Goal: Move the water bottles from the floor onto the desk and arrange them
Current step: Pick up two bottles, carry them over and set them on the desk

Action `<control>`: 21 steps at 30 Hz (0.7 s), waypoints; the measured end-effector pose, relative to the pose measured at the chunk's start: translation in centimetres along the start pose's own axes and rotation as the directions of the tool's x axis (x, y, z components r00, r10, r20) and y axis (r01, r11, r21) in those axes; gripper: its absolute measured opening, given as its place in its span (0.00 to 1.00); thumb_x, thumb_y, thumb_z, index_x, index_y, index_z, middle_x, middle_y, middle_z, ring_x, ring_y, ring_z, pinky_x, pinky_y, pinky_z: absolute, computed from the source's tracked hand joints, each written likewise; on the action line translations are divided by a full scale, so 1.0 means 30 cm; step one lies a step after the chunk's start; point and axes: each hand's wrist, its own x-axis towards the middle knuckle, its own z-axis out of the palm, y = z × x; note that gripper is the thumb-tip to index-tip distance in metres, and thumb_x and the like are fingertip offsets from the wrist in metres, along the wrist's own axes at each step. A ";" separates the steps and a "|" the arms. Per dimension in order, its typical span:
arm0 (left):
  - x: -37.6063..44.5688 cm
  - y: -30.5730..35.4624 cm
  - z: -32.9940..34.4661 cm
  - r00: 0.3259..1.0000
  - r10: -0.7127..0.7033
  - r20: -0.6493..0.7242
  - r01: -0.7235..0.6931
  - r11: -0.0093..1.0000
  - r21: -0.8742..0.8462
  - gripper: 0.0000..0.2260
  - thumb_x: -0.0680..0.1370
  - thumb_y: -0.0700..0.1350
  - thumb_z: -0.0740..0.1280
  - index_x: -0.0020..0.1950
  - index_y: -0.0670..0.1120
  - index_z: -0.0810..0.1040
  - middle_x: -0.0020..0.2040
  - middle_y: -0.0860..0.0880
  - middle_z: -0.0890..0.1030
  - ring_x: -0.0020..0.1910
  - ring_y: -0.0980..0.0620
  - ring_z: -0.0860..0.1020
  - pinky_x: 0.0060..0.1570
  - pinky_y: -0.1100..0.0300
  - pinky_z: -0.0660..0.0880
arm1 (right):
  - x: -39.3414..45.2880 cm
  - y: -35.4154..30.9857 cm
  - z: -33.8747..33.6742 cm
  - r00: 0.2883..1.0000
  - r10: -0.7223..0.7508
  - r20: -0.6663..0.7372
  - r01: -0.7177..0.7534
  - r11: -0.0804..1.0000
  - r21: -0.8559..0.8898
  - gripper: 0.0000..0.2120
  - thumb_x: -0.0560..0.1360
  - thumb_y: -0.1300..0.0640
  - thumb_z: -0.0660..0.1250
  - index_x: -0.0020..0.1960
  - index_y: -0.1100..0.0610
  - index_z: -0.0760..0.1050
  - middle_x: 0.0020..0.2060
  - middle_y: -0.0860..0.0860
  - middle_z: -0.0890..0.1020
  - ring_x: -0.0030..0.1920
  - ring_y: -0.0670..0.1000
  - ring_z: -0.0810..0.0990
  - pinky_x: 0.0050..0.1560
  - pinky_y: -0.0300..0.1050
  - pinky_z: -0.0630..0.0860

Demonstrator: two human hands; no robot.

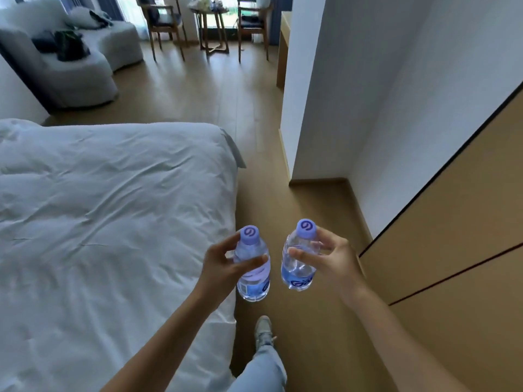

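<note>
Fingers, left hand (pixel 219 264): curled round the shoulder of the left clear plastic water bottle (pixel 252 267), thumb across its front, gripping it upright in the air.
Fingers, right hand (pixel 328 257): wrapped round the neck and shoulder of the right clear plastic water bottle (pixel 298 260), thumb across its front, gripping it slightly tilted.
Bottles, place: side by side at about 6 o'clock in the view, near each other but apart, held above the light brown wooden floor (pixel 283 171) beside the bed edge.
Caps: both lilac, each with a darker purple swirl mark on top.
Labels: blue-purple bands low on both bottles with rounded purple lettering; the words cannot be read.
White rumpled bed (pixel 113 207): fills the view from 7 to 10 o'clock.
Pale sneaker and blue-jeans leg (pixel 264 343): at 6 o'clock, below the bottles, on the floor.
Tan wooden panelled wall with dark grooves (pixel 458 250): at 4 o'clock.
White wall corner (pixel 325 94): at 1 o'clock.
Grey upholstered sofa (pixel 70 58): at 11 o'clock, dark items lying on it.
Small round wooden surface between two wooden chairs (pixel 212 24): at 12 o'clock, far off by the window.
</note>
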 end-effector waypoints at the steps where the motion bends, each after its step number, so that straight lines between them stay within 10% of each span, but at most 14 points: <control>1: 0.077 -0.003 0.012 1.000 0.008 0.012 -0.008 1.000 0.001 0.14 0.67 0.37 0.77 0.50 0.48 0.83 0.44 0.51 0.85 0.43 0.57 0.82 0.39 0.69 0.76 | 0.070 0.001 -0.020 1.000 0.003 -0.002 -0.003 1.000 0.004 0.24 0.62 0.50 0.80 0.56 0.51 0.82 0.46 0.44 0.86 0.47 0.42 0.84 0.41 0.33 0.78; 21: 1.668 0.073 0.223 0.983 0.145 -0.109 -0.120 0.970 0.212 0.15 0.69 0.40 0.76 0.55 0.45 0.81 0.48 0.52 0.84 0.47 0.58 0.82 0.46 0.68 0.77 | 1.664 -0.162 -0.398 0.991 -0.063 0.119 0.061 0.998 0.021 0.23 0.66 0.53 0.79 0.59 0.52 0.80 0.50 0.47 0.86 0.49 0.46 0.85 0.47 0.39 0.81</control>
